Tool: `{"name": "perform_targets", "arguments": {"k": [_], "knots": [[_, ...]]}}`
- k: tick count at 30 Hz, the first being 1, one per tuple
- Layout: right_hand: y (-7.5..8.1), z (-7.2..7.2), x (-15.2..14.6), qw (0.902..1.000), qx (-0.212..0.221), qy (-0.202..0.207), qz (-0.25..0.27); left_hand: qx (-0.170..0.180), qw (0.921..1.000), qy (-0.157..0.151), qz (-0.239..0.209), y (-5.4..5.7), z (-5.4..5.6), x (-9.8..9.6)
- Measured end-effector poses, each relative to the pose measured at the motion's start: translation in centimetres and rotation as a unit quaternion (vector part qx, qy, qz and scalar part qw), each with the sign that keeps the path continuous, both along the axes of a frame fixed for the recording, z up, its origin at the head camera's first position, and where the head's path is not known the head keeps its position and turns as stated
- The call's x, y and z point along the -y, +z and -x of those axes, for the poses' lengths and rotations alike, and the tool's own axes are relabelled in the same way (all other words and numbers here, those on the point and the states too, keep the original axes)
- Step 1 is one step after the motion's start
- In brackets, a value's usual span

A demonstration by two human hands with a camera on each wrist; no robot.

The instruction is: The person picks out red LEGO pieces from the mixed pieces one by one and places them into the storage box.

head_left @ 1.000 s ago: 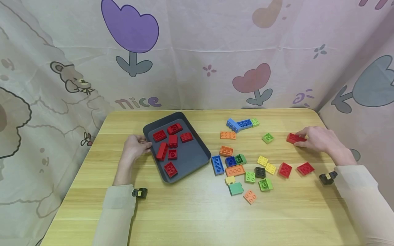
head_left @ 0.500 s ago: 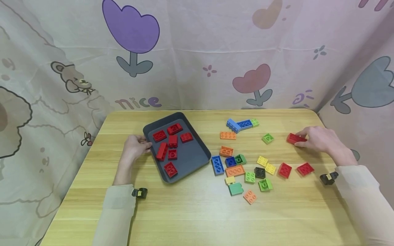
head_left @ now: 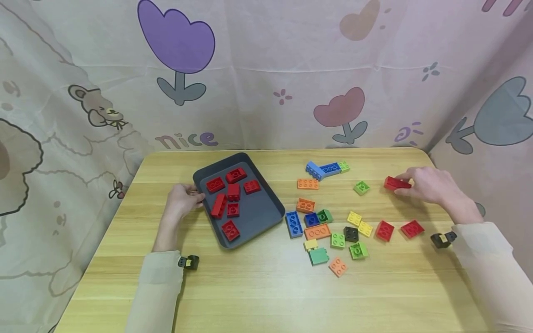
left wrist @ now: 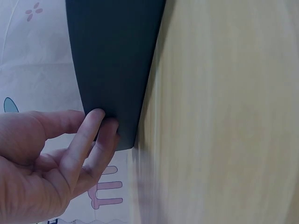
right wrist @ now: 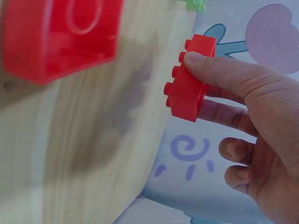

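Observation:
My left hand (head_left: pixel 182 202) pinches the left rim of a dark grey tray (head_left: pixel 260 233), fingers against its outer wall (left wrist: pixel 114 56) in the left wrist view. Several red bricks (head_left: pixel 230 230) lie scattered in the tray. At the table's right side, my right hand (head_left: pixel 430 187) pinches a long red building brick (head_left: pixel 395 183). The right wrist view shows this brick (right wrist: pixel 189 88) between thumb and fingers, studs facing the table, a shadow falling on the wood away from it. Two more red bricks, one (head_left: pixel 385 231) and another (head_left: pixel 412 229), lie nearer the person.
Between tray and right hand lie loose bricks: blue (head_left: pixel 294 225), orange (head_left: pixel 307 184), black (head_left: pixel 351 234), yellow (head_left: pixel 365 228) and green (head_left: pixel 361 188). A patterned curtain (head_left: pixel 250 92) hangs behind the wooden table (head_left: pixel 266 296).
My right hand has moved slightly up and to the left with the red brick pinched in it. The left hand and tray stay where they were.

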State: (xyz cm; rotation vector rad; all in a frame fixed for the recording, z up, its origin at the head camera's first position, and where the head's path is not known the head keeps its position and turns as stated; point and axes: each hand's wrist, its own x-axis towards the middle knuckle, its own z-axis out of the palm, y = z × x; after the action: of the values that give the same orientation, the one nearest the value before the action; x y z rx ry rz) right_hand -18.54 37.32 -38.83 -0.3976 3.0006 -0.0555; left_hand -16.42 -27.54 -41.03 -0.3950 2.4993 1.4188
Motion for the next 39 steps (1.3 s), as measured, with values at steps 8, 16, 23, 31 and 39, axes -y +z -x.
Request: {"name": "perform_targets", "arguments": {"k": [8, 16, 23, 31, 39], "knots": [[1.0, -0.1, 1.2, 0.9999, -0.012, 0.005, 0.002, 0.002, 1.0, -0.001, 0.001, 0.1, 0.0, 0.0], [2.0, -0.1, 2.4, 0.9997, -0.021, 0.016, -0.003, -0.003, 1.0, -0.004, 0.005, 0.1, 0.0, 0.0], [2.6, 0.2, 3.7, 0.9981, -0.038, 0.046, -0.014, -0.006, 1.0, -0.006, 0.004, 0.1, 0.0, 0.0], [3.1, 0.4, 5.4, 0.9937, -0.076, 0.077, -0.029, -0.005, 1.0, -0.004, 0.005, 0.1, 0.0, 0.0], [3.9, 0.4, 7.0, 0.9923, -0.083, 0.083, -0.04, -0.002, 1.0, -0.005, 0.005, 0.1, 0.0, 0.0]]}}
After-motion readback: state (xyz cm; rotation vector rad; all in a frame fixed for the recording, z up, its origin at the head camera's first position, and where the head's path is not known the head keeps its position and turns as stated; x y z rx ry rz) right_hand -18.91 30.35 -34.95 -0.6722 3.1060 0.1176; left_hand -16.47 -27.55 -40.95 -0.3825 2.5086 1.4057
